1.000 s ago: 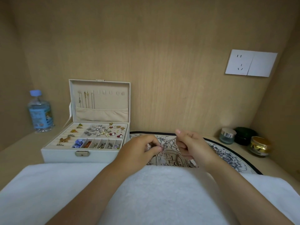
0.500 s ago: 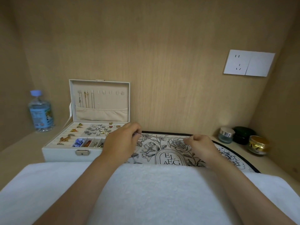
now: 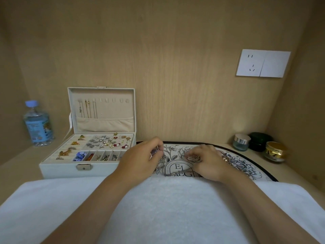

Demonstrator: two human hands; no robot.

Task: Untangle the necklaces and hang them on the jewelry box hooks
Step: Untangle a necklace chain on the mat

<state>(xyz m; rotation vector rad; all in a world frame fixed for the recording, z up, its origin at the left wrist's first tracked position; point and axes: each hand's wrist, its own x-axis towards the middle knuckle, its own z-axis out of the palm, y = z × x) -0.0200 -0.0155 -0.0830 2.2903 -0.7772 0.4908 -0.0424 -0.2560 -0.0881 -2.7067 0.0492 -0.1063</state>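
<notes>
Jewelry box point(image 3: 58, 170), cream, hard-sided with a metal clasp, sits open at left on the wooden shelf point(image 3: 19, 167), lid upright. Lid lining holds a row of hooks point(image 3: 107, 100); three thin chains point(image 3: 87, 110) hang from the leftmost ones, their lower ends tucked into a soft fabric pocket. Tray below: ribbed ring rolls at left carrying gold-toned pieces, a wide compartment strewn with small studs in silver, pearl and red, and a front row of narrow slots, one with blue beads, one with something orange. Left hand point(image 3: 139, 161) is raised just right of the box, thumb and fingertips pinched on a silver necklace point(image 3: 161, 163) that dangles in a bunched, glittering clump. Right hand point(image 3: 208, 163) lies knuckles-up on the printed mat point(image 3: 253, 170), fingers curled down and nipping a fine strand of the same necklace, which runs out slantwise toward the towel edge. Just beside that hand, a second small tangle of jewelry point(image 3: 226, 157) rests on the mat. Mat is rounded, black-rimmed, white with black line-drawn roses and lettering. White towel point(image 3: 158, 212), fluffy, covers the foreground beneath both forearms. Plastic water bottle point(image 3: 38, 125) with blue cap at far left. Three squat jars at far right: clear glass jar point(image 3: 241, 142) with silver lid, dark green jar point(image 3: 260, 141), gold-lidded jar point(image 3: 274, 152). Walls are pale wood-grain panel.
</notes>
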